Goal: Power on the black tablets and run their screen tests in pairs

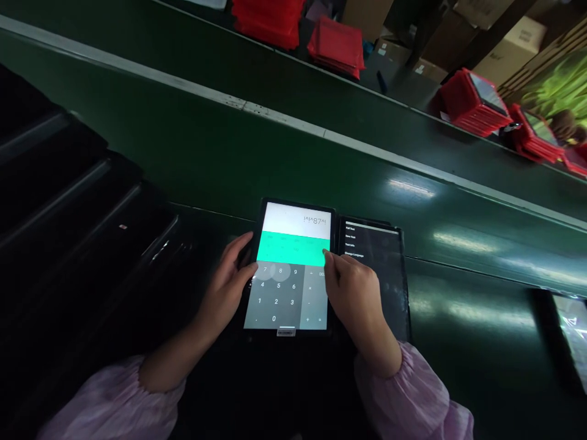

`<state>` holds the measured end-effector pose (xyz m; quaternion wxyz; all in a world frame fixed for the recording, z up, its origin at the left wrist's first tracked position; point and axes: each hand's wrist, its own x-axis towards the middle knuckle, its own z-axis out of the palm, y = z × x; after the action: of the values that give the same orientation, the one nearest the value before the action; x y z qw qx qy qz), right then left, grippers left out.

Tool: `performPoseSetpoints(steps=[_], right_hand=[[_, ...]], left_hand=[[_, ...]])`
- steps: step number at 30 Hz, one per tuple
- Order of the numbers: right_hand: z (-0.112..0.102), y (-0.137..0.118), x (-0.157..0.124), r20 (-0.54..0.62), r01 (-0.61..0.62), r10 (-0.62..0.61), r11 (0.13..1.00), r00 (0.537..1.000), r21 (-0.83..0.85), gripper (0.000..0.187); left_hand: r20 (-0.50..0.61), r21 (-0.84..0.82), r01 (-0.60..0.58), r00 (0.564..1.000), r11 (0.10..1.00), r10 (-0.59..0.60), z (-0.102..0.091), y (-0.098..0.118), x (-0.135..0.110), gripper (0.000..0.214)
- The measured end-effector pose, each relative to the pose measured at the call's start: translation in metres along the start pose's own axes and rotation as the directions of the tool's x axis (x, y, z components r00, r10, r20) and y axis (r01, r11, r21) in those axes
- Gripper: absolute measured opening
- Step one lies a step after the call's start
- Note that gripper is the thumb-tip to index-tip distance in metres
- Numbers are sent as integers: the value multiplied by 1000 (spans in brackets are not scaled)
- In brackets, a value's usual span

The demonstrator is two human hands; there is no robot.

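A worker's right hand (pixel 353 287) is curling its fingers closed while one tip is meeting the right edge of the green panel on a lit tablet (pixel 288 296). The left hand (pixel 227 287) is resting half open at the tablet's left edge, its thumb overlapping the screen beside the 7 key; whether its fingers are gripping underneath, one cannot tell. The tablet is lying between both hands, to the right of the left one and to the left of the right one, its long axis running away from the worker. Both hands are touching it, neither clearly nearer, and nothing is standing between them and the calculator keys. A small label (pixel 286 333) is sitting at the tablet's near edge. Just right of the tablet, a second tablet (pixel 380 287) is displaying a menu, the right hand partly covering it. Well to the tablet's right, another device (pixel 571 330) is lying on the green counter (pixel 206 153). Left of the tablet, dark glossy objects (pixel 68 201) are sitting in shadow. Beyond it, red stacks (pixel 337 46) and cardboard boxes (pixel 511 52) are lining the far side.
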<state>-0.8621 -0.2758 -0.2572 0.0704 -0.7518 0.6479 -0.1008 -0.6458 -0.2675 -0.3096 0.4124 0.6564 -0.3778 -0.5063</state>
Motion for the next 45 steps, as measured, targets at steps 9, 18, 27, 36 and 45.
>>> performPoseSetpoints(steps=[9,18,27,36,45], right_hand=[[-15,30,1,-52,-21,26,996,998,88,52],[-31,87,-4,-86,-115,126,986,988,125,62],[-50,109,-5,-170,-23,55,983,984,182,62],[-49,105,-9,-150,20,17,971,988,238,51],[-43,103,-10,-69,35,-15,951,998,306,54]], left_hand=[[-65,-46,-136,989,990,133,0,-9,9,46],[-153,-138,-269,957,953,248,18,-5,43,36],[-147,-213,-275,958,937,247,27,4,74,38],[-174,-178,-172,975,969,141,32,11,72,46],[-169,-176,-171,975,969,141,27,8,73,37]])
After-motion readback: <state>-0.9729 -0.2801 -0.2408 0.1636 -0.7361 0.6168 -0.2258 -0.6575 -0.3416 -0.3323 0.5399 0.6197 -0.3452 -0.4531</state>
